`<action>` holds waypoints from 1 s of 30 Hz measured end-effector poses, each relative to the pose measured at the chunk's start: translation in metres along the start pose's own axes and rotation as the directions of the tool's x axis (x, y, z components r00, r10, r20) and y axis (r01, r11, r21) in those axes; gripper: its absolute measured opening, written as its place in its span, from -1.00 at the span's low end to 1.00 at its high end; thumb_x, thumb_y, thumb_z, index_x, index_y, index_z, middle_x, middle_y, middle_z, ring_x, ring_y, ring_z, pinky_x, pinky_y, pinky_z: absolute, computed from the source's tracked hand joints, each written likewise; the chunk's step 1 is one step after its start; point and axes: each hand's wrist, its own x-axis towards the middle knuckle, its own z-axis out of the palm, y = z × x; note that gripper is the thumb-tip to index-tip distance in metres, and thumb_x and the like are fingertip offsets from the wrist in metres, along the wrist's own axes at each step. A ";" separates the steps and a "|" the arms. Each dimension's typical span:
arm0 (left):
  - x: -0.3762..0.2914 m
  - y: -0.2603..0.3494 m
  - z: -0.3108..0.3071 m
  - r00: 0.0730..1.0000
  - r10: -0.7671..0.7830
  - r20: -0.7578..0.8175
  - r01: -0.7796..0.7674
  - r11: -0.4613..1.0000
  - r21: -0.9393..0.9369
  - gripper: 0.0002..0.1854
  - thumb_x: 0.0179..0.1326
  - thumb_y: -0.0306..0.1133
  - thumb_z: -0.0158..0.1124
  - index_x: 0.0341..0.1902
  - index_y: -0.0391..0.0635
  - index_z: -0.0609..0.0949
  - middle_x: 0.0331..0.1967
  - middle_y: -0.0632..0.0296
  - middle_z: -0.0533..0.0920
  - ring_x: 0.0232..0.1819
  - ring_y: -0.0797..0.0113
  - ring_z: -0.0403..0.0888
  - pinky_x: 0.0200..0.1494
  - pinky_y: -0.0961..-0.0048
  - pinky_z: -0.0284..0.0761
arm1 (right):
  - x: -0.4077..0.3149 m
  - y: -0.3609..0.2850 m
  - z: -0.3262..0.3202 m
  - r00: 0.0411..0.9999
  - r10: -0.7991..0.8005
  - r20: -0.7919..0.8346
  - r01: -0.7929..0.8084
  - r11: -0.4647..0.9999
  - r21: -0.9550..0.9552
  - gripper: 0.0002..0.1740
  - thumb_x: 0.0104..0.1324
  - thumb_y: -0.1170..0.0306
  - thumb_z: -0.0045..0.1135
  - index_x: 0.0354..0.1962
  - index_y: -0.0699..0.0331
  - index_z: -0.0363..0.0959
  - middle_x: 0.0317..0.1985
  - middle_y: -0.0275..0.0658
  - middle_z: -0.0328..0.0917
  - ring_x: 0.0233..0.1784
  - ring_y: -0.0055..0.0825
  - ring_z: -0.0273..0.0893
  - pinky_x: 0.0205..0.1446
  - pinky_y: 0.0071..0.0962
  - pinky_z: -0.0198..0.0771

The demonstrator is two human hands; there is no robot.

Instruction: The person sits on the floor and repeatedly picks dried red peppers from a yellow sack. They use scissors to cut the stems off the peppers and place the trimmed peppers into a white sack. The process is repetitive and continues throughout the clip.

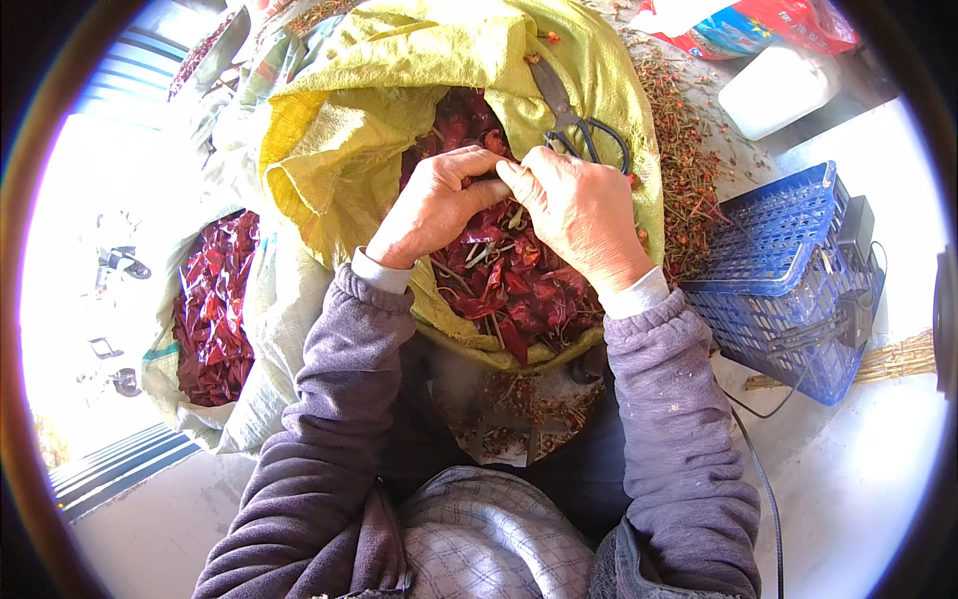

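Note:
My left hand (441,198) and my right hand (580,210) meet over the mouth of a yellow woven sack (419,60). Their thumbs and forefingers are drawn together, fingertips nearly touching; whatever may be pinched there is hidden by the fingers. Below them, dried red chillies (516,281) fill the sack's opening, several with pale stems showing. Scissors (561,105) with dark handles lie on the folded cloth of the sack, just beyond my right hand.
To the left stands a whitish woven sack (277,344) of glossy red chillies (217,314). Loose stems (673,150) are heaped along the right side. A blue plastic basket (778,299) with a cable (763,464), a white container (782,90) and a red printed bag (778,26) lie farther right.

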 end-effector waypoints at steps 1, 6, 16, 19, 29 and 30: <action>0.001 0.002 0.000 0.999 -0.024 0.025 0.022 0.999 0.049 -0.79 0.27 -0.49 0.38 -0.04 -0.24 0.69 -0.21 0.20 0.70 -0.13 0.41 0.62 0.04 0.42 0.50 | -0.001 0.004 0.003 0.999 -0.039 -0.005 0.039 0.999 -0.017 -0.71 0.48 0.19 0.16 -0.28 0.25 0.54 -0.54 -0.08 0.53 -0.45 -0.06 0.59 -0.43 -0.17 0.38; -0.003 0.006 -0.002 1.000 0.010 -0.004 -0.010 0.999 -0.053 -0.85 0.34 -0.50 0.34 -0.05 -0.25 0.68 -0.22 0.33 0.67 -0.09 0.54 0.56 0.07 0.51 0.46 | 0.001 0.006 0.009 0.975 -0.094 -0.202 0.142 0.960 0.241 -0.76 0.50 0.25 0.13 -0.24 0.25 0.57 -0.54 -0.26 0.54 -0.53 -0.34 0.53 -0.48 -0.38 0.36; -0.002 0.015 0.007 0.983 -0.040 -0.177 -0.013 0.957 -0.289 -0.90 0.38 -0.47 0.34 -0.12 -0.23 0.69 -0.27 0.42 0.62 -0.15 0.62 0.48 0.00 0.57 0.44 | 0.006 -0.024 0.003 0.772 0.515 0.372 -0.383 -0.090 0.919 -0.68 0.48 0.17 0.16 -0.36 0.23 0.52 -0.62 -0.47 0.41 -0.68 -0.76 0.25 -0.65 -0.68 0.07; -0.006 0.014 0.003 0.979 -0.081 -0.188 0.032 0.967 -0.255 -0.90 0.36 -0.47 0.35 -0.14 -0.24 0.68 -0.31 0.41 0.58 -0.18 0.61 0.46 -0.04 0.56 0.43 | 0.011 -0.031 -0.001 0.747 0.572 0.339 -0.323 -0.133 0.937 -0.75 0.47 0.22 0.14 -0.32 0.21 0.50 -0.57 -0.46 0.40 -0.66 -0.73 0.25 -0.68 -0.66 0.09; -0.005 -0.009 -0.002 0.936 -0.283 -0.209 0.086 0.759 -0.645 -0.76 0.44 -0.43 0.27 0.10 -0.18 0.71 -0.11 0.39 0.70 -0.09 0.59 0.58 0.07 0.57 0.49 | 0.004 -0.005 -0.026 0.868 0.304 0.393 -0.465 0.216 0.859 -0.73 0.52 0.17 0.14 -0.26 0.18 0.55 -0.44 -0.46 0.52 -0.61 -0.82 0.27 -0.63 -0.77 0.08; -0.009 -0.009 -0.006 0.940 -0.286 -0.188 0.094 0.743 -0.662 -0.73 0.44 -0.43 0.26 0.15 -0.17 0.68 -0.08 0.38 0.70 -0.07 0.58 0.58 0.08 0.56 0.50 | 0.002 -0.009 -0.026 0.860 0.208 0.466 -0.509 0.281 0.814 -0.72 0.52 0.18 0.14 -0.27 0.21 0.56 -0.46 -0.46 0.53 -0.62 -0.81 0.28 -0.62 -0.75 0.11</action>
